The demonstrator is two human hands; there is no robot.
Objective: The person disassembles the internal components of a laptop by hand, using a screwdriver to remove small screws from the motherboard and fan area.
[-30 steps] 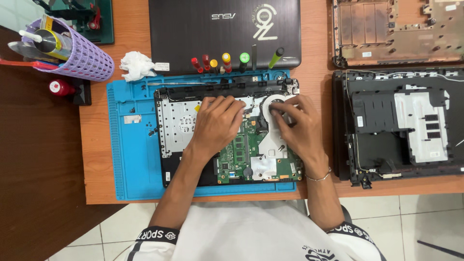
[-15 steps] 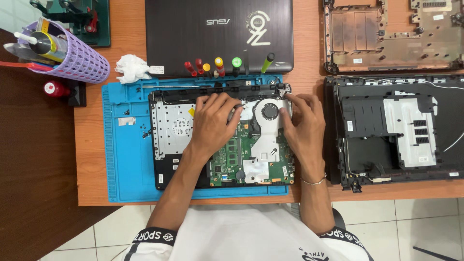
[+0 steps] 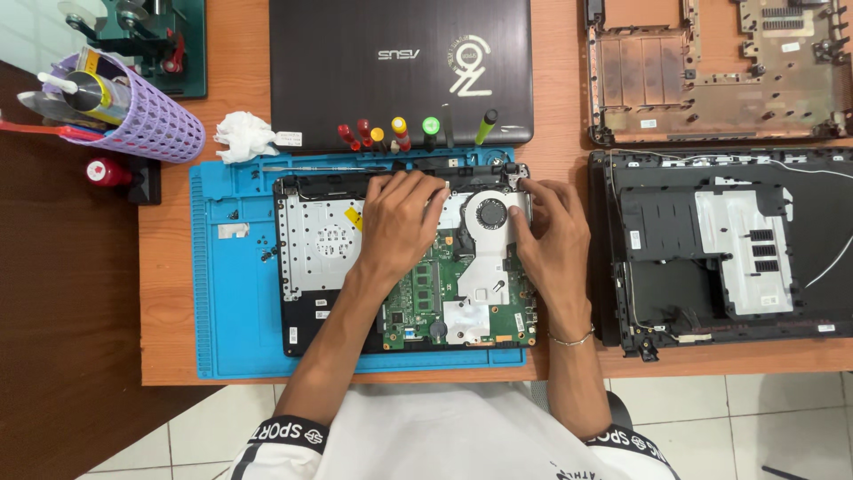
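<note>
- An opened laptop is laid on a blue mat on the tabletop, its green board and round fan exposed.
- The left hand is spread flat over the upper middle of the chassis, fingers reaching its far edge; nothing is gripped in it.
- The right hand is rested along the chassis's right side, fingertips pressed at the far right corner by the hinge; whether anything small is pinched there cannot be told.
- The step in hand is judged to be work at the far edge and hinge corner of the chassis.
- Pressure is best kept even across both hands, so that the frame is not twisted.
- The palm should be kept off the board and fan; weight is better borne on the metal plate to the left.
- Small screws are seen loose on the mat just beside the chassis; they should not be swept by a forearm.
- A row of screwdrivers is lined up against a closed dark laptop beyond the mat, within easy reach.
- Two further laptop shells are laid to the right, well apart from the work.
- A purple basket of tools and a crumpled tissue are placed at the far left.
</note>
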